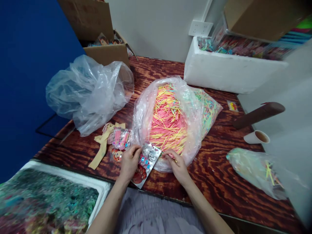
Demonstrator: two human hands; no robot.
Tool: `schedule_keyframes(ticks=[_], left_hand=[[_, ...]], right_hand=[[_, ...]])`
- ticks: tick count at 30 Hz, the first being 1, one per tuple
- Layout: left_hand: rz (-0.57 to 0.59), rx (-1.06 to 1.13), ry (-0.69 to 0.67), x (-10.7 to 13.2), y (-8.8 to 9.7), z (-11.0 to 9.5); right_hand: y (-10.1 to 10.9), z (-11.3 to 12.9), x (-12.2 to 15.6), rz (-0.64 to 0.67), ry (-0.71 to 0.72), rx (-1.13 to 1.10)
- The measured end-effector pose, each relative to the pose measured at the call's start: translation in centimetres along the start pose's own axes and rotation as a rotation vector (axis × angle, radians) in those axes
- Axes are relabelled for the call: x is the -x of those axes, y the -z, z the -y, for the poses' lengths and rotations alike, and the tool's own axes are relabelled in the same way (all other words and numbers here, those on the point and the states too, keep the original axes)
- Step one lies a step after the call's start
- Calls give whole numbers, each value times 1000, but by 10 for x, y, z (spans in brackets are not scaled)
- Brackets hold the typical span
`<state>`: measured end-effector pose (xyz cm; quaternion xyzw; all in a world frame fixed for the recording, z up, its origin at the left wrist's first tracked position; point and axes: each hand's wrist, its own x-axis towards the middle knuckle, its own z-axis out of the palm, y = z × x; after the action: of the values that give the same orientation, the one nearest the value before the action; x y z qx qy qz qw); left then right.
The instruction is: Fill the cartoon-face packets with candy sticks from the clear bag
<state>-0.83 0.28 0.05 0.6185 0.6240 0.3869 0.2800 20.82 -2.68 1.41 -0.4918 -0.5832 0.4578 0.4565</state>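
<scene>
My left hand [130, 161] pinches the edge of a silver printed pouch [146, 162] with a red-haired cartoon figure on it, held tilted near the table's front edge. Closed around a few short pink sticks [172, 157], my right hand [179, 166] is just right of the pouch, their ends pointing toward it. Behind both hands a large clear plastic bag [142, 109] gapes wide, full of thin pink and yellow sticks [168, 122]. Beside my left hand lie small filled packets [121, 138] and pale yellow cloth strips [101, 151].
Crumpled clear plastic [97, 87] lies back left before a cardboard box [107, 53]. A second bag of sticks [208, 107] leans behind. To the right stand a white foam box [219, 70], a paper cup [255, 137], a brown tube [259, 115] and a plastic bag [253, 169].
</scene>
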Motion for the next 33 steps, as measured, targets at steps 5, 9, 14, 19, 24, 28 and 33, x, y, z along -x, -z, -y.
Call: schedule_keyframes(ticks=[5, 9, 14, 19, 24, 28, 33], left_hand=[[120, -69, -184, -1, -2, -12], [-28, -86, -160, -1, 3, -13], [-169, 165, 54, -2, 11, -14], [-74, 280, 40, 1, 12, -29], [83, 370, -34, 9, -2, -41], [140, 397, -42, 10, -12, -44], [176, 422, -15, 11, -14, -43]], right_hand=[[0, 1, 1, -10, -3, -9], [0, 1, 2, -10, -17, -5], [-1, 0, 4, -11, -26, -4], [-1, 0, 0, -34, -46, -62], [6, 18, -31, -242, -112, -455], [7, 40, -60, -169, -137, -664], [-8, 50, -63, -50, -230, -735]])
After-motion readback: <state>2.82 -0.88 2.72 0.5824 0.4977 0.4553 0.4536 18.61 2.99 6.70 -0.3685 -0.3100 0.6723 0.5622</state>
